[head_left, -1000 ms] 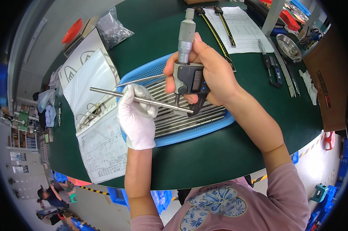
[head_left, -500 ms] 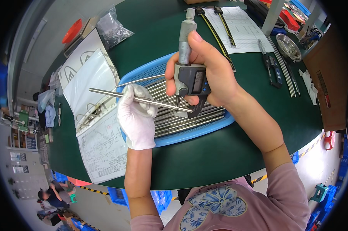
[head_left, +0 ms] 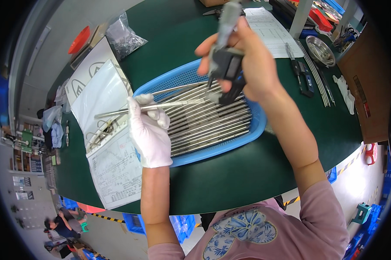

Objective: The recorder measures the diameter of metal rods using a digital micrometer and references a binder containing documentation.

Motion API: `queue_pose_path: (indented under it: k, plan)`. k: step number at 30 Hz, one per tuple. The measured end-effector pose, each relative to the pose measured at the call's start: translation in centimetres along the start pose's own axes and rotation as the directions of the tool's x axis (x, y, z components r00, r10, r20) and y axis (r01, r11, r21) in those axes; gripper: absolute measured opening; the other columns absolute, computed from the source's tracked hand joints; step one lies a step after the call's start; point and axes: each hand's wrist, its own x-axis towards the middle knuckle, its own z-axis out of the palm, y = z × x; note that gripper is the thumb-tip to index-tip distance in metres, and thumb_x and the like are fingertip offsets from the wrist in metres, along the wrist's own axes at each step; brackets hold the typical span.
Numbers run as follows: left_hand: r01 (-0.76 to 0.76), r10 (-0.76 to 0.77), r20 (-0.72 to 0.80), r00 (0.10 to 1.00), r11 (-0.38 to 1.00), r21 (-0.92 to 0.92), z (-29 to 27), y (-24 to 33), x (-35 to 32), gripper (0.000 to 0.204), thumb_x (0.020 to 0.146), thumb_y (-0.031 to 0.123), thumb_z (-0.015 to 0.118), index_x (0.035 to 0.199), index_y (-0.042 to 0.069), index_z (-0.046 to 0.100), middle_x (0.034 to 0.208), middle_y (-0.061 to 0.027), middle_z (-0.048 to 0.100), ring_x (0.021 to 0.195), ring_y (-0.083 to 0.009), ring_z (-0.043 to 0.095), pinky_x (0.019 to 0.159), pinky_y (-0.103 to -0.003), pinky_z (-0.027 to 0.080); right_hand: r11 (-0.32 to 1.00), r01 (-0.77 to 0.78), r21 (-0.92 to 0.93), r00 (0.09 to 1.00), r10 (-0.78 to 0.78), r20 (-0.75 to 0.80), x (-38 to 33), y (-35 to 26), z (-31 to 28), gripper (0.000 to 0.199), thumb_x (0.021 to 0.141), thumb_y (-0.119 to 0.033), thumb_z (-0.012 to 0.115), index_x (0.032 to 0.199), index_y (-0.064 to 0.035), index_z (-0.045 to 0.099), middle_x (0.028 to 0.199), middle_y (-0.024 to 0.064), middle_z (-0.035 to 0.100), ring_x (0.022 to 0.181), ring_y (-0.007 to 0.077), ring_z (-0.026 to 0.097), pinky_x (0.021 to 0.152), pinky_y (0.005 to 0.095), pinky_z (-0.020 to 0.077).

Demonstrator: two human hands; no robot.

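My left hand point(head_left: 149, 132), in a white glove, grips a thin metal rod point(head_left: 156, 106) and holds it level above a blue plastic basket point(head_left: 221, 148). My bare right hand point(head_left: 247, 65) holds a grey digital micrometer point(head_left: 225, 56) upright, its jaw at the rod's right end. The basket on the green table point(head_left: 247, 173) is filled with several similar steel rods point(head_left: 208, 125) lying side by side.
An open binder with drawings point(head_left: 104, 143) lies left of the basket. A clear bag of parts point(head_left: 124, 37) and a red dish point(head_left: 79, 40) sit at the far left. Paper sheets point(head_left: 273, 32), hand tools point(head_left: 306, 78) and a metal bowl point(head_left: 320, 50) lie at the right, near a cardboard box point(head_left: 364, 86).
The rod has gone from slanting to nearly level, and the micrometer has closed in on its right end. The view has shifted, with both hands lifted nearer.
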Motion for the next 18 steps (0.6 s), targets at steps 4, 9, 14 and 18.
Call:
queue_pose_path:
  k: [4, 9, 14, 18]
  plan:
    - [-0.093, 0.064, 0.213, 0.975, 0.987, 0.128, -0.5, 0.1, 0.1, 0.031, 0.091, 0.029, 0.041, 0.099, 0.001, 0.050, 0.061, 0.0011, 0.039, 0.048, -0.0062, 0.036, 0.042, -0.017, 0.031, 0.990, 0.125, 0.071, 0.969, -0.107, -0.221, 0.2, -2.6, -1.6, 0.067, 0.089, -0.047, 0.014, 0.083, 0.0055, 0.054, 0.061, 0.0151, 0.058, 0.035, 0.0123, 0.046, 0.033, 0.0196, 0.0377]
    - [0.102, -0.118, 0.455, 0.883, 0.993, 0.059, 0.4, 0.7, -0.5, 0.030, 0.084, 0.018, 0.054, 0.108, 0.002, 0.047, 0.072, -0.0033, 0.048, 0.047, -0.0081, 0.041, 0.039, -0.018, 0.033, 0.957, 0.195, 0.213, 0.955, -0.137, -0.262, 0.0, -3.9, -2.4, 0.066, 0.088, -0.048, 0.017, 0.077, 0.0043, 0.055, 0.057, 0.0159, 0.058, 0.034, 0.0137, 0.048, 0.031, 0.0204, 0.0386]
    - [0.288, -0.198, 0.566, 0.800, 0.955, -0.073, -0.2, 1.6, -0.3, 0.038, 0.083, 0.011, 0.052, 0.117, 0.000, 0.040, 0.088, -0.0070, 0.042, 0.059, -0.0095, 0.042, 0.046, -0.020, 0.044, 0.984, 0.105, 0.144, 0.977, -0.075, -0.199, 0.0, -3.0, -1.8, 0.067, 0.088, -0.050, 0.016, 0.083, 0.0048, 0.055, 0.063, 0.0158, 0.059, 0.035, 0.0128, 0.047, 0.034, 0.0198, 0.0382]
    - [-0.092, 0.026, 0.398, 0.917, 0.985, 0.147, 0.0, 0.4, -0.7, 0.027, 0.086, 0.010, 0.048, 0.112, 0.002, 0.046, 0.082, -0.0037, 0.045, 0.063, -0.0091, 0.045, 0.047, -0.017, 0.041, 0.997, 0.033, 0.073, 0.998, -0.029, -0.063, -0.1, -1.2, -1.1, 0.065, 0.088, -0.046, 0.014, 0.084, 0.0045, 0.055, 0.065, 0.0158, 0.059, 0.036, 0.0124, 0.044, 0.037, 0.0204, 0.0385]
